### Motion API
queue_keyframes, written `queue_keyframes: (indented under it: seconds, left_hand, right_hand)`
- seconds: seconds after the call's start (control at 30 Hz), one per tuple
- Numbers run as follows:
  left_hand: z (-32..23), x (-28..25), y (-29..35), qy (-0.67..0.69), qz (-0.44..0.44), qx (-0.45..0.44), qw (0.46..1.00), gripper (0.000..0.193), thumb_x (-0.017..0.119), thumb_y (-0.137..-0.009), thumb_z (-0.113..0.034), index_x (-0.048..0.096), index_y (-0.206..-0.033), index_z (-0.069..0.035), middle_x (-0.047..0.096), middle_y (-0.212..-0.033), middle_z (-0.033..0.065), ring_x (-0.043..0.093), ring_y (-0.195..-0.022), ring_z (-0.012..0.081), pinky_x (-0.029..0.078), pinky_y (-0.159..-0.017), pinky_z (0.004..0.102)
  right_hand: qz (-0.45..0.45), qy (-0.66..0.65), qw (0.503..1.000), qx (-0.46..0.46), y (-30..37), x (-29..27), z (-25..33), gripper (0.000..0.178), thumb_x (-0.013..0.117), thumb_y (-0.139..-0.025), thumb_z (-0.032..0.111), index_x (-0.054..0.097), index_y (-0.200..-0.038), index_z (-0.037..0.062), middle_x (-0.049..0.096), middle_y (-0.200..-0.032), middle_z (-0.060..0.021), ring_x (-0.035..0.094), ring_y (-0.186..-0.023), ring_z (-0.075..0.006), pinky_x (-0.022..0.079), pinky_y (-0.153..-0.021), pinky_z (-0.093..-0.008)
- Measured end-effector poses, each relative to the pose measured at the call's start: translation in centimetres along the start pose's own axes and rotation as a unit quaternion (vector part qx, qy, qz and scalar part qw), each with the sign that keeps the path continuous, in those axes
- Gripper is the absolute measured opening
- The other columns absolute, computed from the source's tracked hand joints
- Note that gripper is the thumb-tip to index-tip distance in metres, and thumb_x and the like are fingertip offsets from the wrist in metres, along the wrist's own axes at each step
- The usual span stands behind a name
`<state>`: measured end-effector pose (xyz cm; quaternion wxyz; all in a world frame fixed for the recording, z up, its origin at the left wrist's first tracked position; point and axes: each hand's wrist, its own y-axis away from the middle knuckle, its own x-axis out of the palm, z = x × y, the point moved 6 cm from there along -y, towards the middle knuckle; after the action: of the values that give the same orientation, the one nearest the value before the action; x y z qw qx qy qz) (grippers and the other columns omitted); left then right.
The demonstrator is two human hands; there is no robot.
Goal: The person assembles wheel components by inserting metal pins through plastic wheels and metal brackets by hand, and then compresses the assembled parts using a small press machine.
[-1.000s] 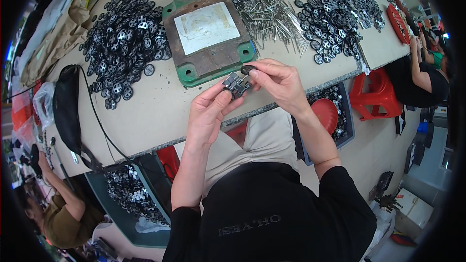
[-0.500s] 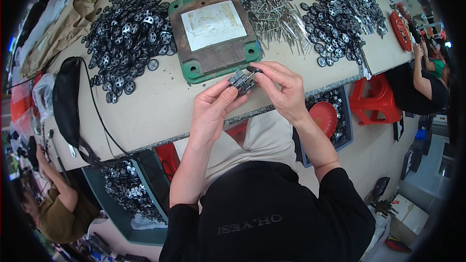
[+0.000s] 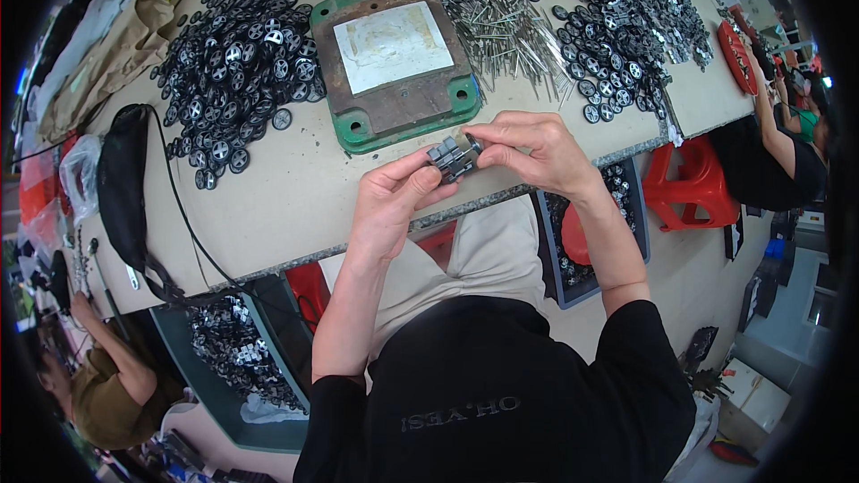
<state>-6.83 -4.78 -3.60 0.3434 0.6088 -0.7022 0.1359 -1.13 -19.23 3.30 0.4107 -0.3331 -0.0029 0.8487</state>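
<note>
Over the table's front edge, my left hand (image 3: pixel 391 199) is closed on a small grey and black plastic block-shaped part (image 3: pixel 445 159), pinched between thumb and fingers. My right hand (image 3: pixel 540 156) pinches a small black wheel (image 3: pixel 473 142) against the right end of that part. The wheel is seen nearly edge-on, and my fingers hide some of it. Just beyond both hands stands a machine base (image 3: pixel 402 105), green and rusty brown, with a white sheet on its flat top.
Black wheels with silver spokes (image 3: pixel 234 72) lie heaped at left. Thin metal rods (image 3: pixel 519 45), more wheels (image 3: pixel 604 80) and grey plastic parts (image 3: pixel 644 0) cover the right. Below are bins (image 3: pixel 183 358) of parts and a red stool (image 3: pixel 689 188). Other people sit at both sides.
My right hand has turned and shifted to the right, with the wheel now lower at the part's right end. The part has tilted slightly in my left hand.
</note>
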Motion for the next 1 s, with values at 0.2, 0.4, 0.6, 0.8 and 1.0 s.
queue_keyframes:
  seconds: [0.2, 0.4, 0.6, 0.8, 1.0]
  left_hand:
    - [-0.1, 0.1, 0.1, -0.006, -0.006, 0.02, 1.0, 0.031, 0.054, -0.086, -0.005, 0.051, -0.115, 0.005, 0.057, -0.108, 0.0139, 0.059, -0.093, 0.0188, 0.051, -0.084, 0.0324]
    - [-1.2, 0.0, 0.6, -0.126, 0.009, 0.015, 0.992, 0.029, 0.063, -0.079, -0.003, 0.056, -0.106, 0.002, 0.06, -0.096, 0.0054, 0.057, -0.087, 0.0101, 0.047, -0.073, 0.0238]
    - [-7.9, 1.1, -1.4, -0.368, -0.064, 0.158, 0.914, 0.021, 0.069, -0.07, -0.005, 0.064, -0.091, 0.0, 0.063, -0.075, 0.0017, 0.053, -0.065, 0.0059, 0.044, -0.063, 0.0213]
    - [-13.2, -0.9, -7.3, -0.438, -0.164, 0.277, 0.839, 0.019, 0.065, -0.076, -0.007, 0.062, -0.093, 0.001, 0.063, -0.079, 0.0025, 0.055, -0.07, 0.0059, 0.042, -0.064, 0.0192]
    - [-12.4, -2.0, -8.8, -0.473, -0.184, 0.307, 0.805, 0.023, 0.066, -0.072, -0.013, 0.063, -0.091, 0.001, 0.064, -0.082, 0.0106, 0.058, -0.071, 0.0145, 0.044, -0.066, 0.0259]
  right_hand:
    - [-0.102, -0.164, 0.97, 0.147, 1.2, 1.4, -2.0, 0.017, 0.068, -0.074, 0.006, 0.065, -0.088, -0.0019, 0.063, -0.072, -0.0072, 0.055, -0.059, -0.008, 0.043, -0.053, -0.0217]
    - [-0.005, -0.074, 0.987, 0.141, 0.6, 2.0, -0.4, 0.016, 0.071, -0.072, 0.011, 0.065, -0.082, 0.001, 0.057, -0.065, -0.0039, 0.048, -0.054, -0.0075, 0.037, -0.049, -0.0226]
    - [-0.045, -0.02, 0.997, 0.062, -1.9, -0.2, 1.4, 0.02, 0.068, -0.073, 0.013, 0.064, -0.086, 0.0, 0.058, -0.068, -0.006, 0.052, -0.058, -0.0108, 0.042, -0.053, -0.025]
    - [-0.053, -0.022, 0.991, 0.122, -1.9, -1.4, -0.5, 0.021, 0.067, -0.074, 0.014, 0.063, -0.088, -0.0016, 0.06, -0.072, -0.0077, 0.054, -0.061, -0.0115, 0.043, -0.055, -0.0248]
    - [-0.045, 0.034, 0.995, 0.086, -1.8, -5.8, -0.1, 0.014, 0.063, -0.077, 0.01, 0.065, -0.088, 0.0002, 0.062, -0.075, -0.0051, 0.056, -0.066, -0.0101, 0.044, -0.06, -0.0235]
